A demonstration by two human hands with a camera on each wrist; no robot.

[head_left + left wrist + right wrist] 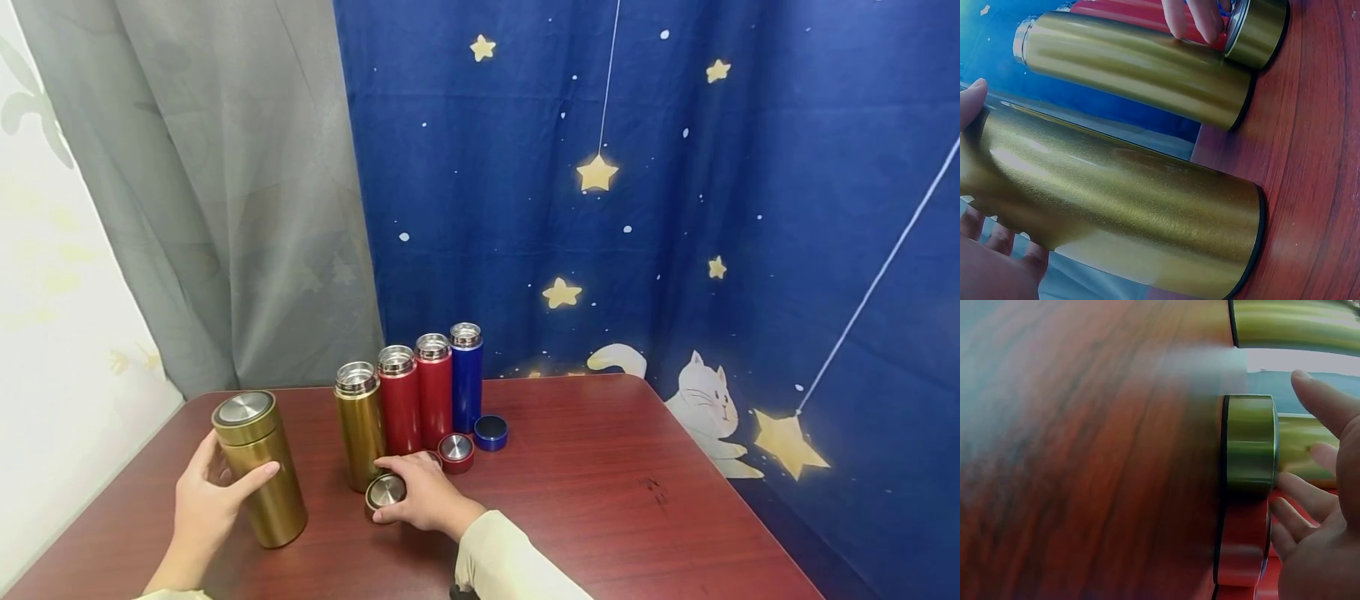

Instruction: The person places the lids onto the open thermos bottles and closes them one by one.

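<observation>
My left hand [206,496] grips a large gold thermos [270,475] with its lid on, thumb on one side and fingers behind. In the left wrist view its dark base is right at the tabletop. A loose gold lid [387,493], steel top up, lies in front of an uncapped, slimmer gold thermos [362,433]. Over that lid, my right hand [429,498] reaches with thumb and fingers spread. In the right wrist view, the thumb stands apart from the lid [1250,447] and the fingertips are right by its upper edge.
Two uncapped red thermoses [401,408] and a blue one [467,383] stand in a slanting row behind the slimmer gold one. A red lid [456,450] and a blue lid [491,433] lie before them; another red lid is mostly hidden by my right hand. Curtains hang behind the table [600,500].
</observation>
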